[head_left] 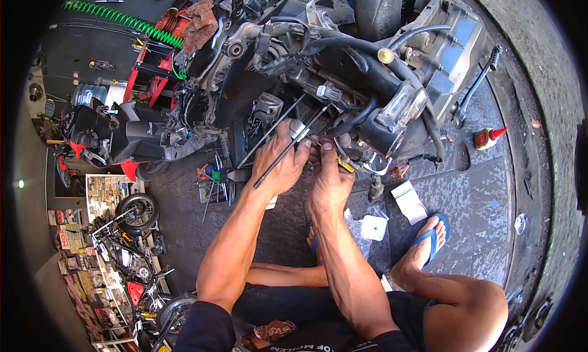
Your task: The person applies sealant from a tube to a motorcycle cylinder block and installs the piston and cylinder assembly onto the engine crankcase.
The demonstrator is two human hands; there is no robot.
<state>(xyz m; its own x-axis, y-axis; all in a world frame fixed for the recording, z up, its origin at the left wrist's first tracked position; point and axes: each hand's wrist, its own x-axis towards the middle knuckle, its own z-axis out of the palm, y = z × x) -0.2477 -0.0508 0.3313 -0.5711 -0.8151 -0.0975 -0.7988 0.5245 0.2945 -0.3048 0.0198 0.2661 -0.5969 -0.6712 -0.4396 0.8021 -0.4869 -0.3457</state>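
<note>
Close together under the motorcycle's engine and frame section (367, 64), both my hands are closed at the fingertips. In my left hand (278, 162) is a black cable (275, 166), its free end pointing down past my wrist. A pale ribbed fitting (297, 129) shows at the top of these fingers. My right hand (331, 183) pinches beside the left thumb, but what sits between its fingertips is too small to make out. A yellow-handled tool (345, 166) shows beside my right fingers; I cannot tell whether they touch it. Another black cable (269, 133) runs behind my left hand.
On the right lie a ratchet wrench (474, 92), a red-tipped bottle (490, 138), a white packet (409, 203) and a plastic bag (367, 228). Left are a tool tray (214, 183) and a red stand (150, 76) near a green coiled hose (116, 18).
</note>
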